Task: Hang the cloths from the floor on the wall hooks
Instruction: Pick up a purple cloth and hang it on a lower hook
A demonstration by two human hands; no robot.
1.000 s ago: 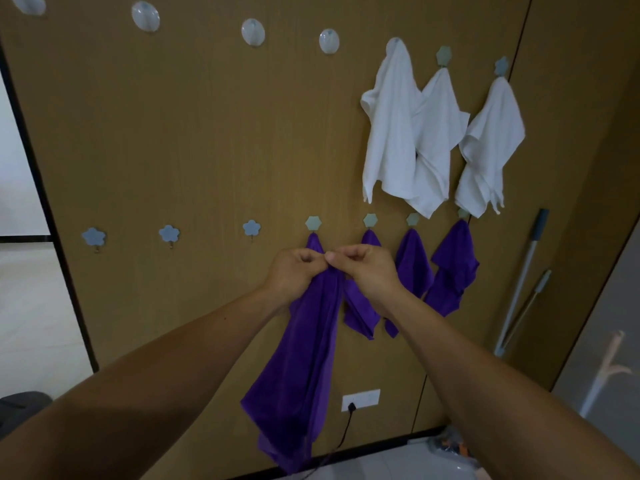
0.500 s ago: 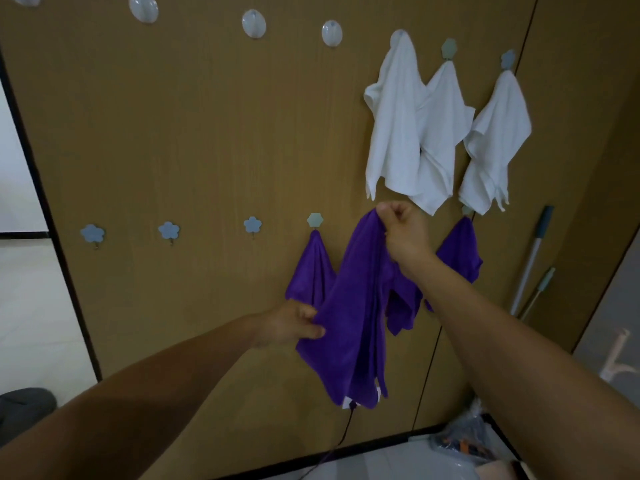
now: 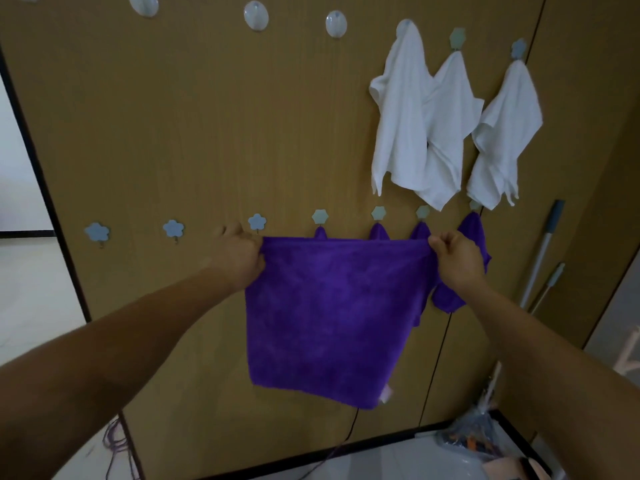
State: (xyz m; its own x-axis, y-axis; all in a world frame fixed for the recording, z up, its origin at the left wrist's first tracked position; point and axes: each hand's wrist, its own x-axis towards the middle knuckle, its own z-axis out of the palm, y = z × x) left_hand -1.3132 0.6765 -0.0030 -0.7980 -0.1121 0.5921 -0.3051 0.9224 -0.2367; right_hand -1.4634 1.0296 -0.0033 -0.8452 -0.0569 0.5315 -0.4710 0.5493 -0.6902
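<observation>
**Purple cloth held stretched below a row of wall hooks**

The left hand (image 3: 239, 258) curls tightly around the top left corner of a plush purple microfibre cloth (image 3: 332, 313), bunching it. Just above that grip sits a bare pale-blue flower-shaped plastic hook (image 3: 257, 222). Between the two grips the top edge runs taut and straight, and the rest hangs below as a limp, near-square sheet. Behind that edge, hung purple cloths (image 3: 379, 232) peak up to greenish hexagonal hooks (image 3: 319, 216). The right hand (image 3: 457, 261) pinches the top right corner in a closed fist. A flat, taut edge may well slide off so small a hook unless gathered. The stretched cloth could also brush the hung ones loose.
</observation>
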